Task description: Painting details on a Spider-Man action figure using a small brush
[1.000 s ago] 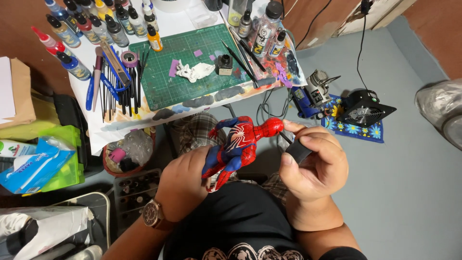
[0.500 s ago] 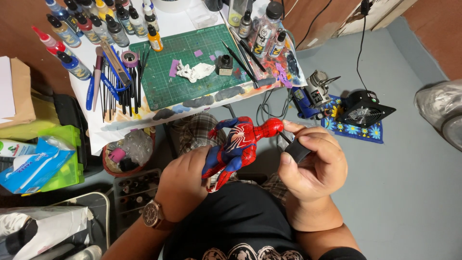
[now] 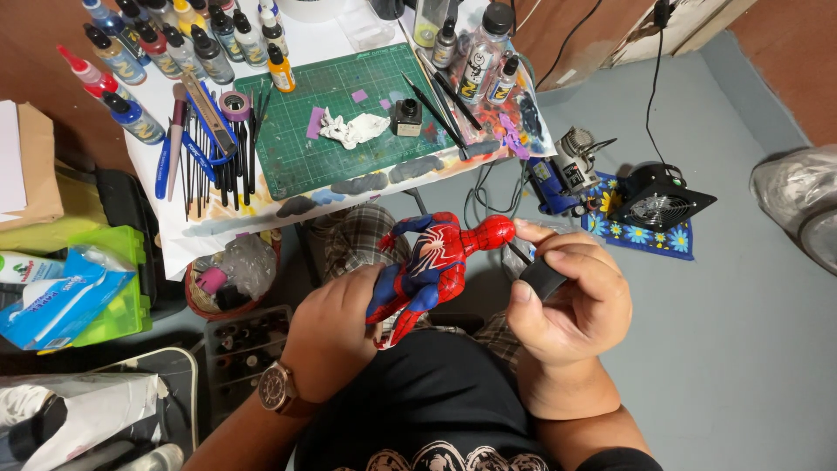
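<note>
The left hand is curled around the lower body and legs of a red and blue superhero figure, its fingers wrapped shut on it and a brown-strapped wristwatch showing at the wrist. The right hand is closed around a black airbrush, thumb laid along its barrel and forefinger stretched forward so that its tip rests at the figure's red head; the dark nozzle points toward the head from just beside it. The two hands sit close together but do not touch, and both are held over the person's lap, below the near edge of the bench.

Against the pictures from a moment ago, nothing has shifted that can be made out: both hands keep the same grips and the figure lies at the same tilt.

The figure lies slanted, head up toward the right, legs down to the left inside the left hand. Its chest is red with a large white spider emblem, its arms and flanks blue, one arm bent upward behind it.

On the bench, a green cutting mat holds a crumpled white scrap and a small dark jar; paint bottles crowd the far left corner, and brushes lie along the left edge.
</note>
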